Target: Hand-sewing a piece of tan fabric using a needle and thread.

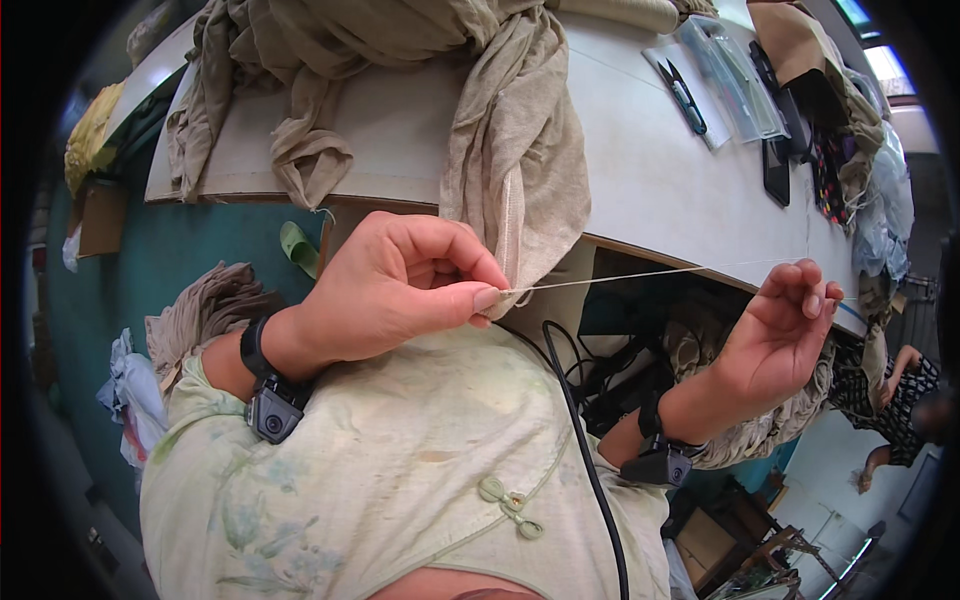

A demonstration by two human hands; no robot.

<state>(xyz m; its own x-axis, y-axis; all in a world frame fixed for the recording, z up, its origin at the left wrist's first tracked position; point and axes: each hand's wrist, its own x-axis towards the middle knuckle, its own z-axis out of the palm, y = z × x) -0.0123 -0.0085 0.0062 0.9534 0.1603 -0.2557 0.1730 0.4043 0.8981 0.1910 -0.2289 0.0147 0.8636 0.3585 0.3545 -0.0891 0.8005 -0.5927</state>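
Between thumb and forefinger, my left hand (400, 275) pinches the lower end of a beige knit fabric (525, 130) that hangs over the table edge. A pale thread (620, 277) runs taut from that pinch across to my right hand (780, 335). The fingers of my right hand are curled together around the thread, raised near the table's right front edge. Whether a needle sits in those fingertips is too small to tell. A short loop of thread dangles just under the left fingertips.
The white table (640, 130) carries more beige fabric (350, 40), thread snips (683, 98), a clear plastic case (735, 85) and a black phone (776, 172). A black cable (580, 440) crosses my front. Folded fabric (215, 305) lies at left. Another person (890, 395) is at far right.
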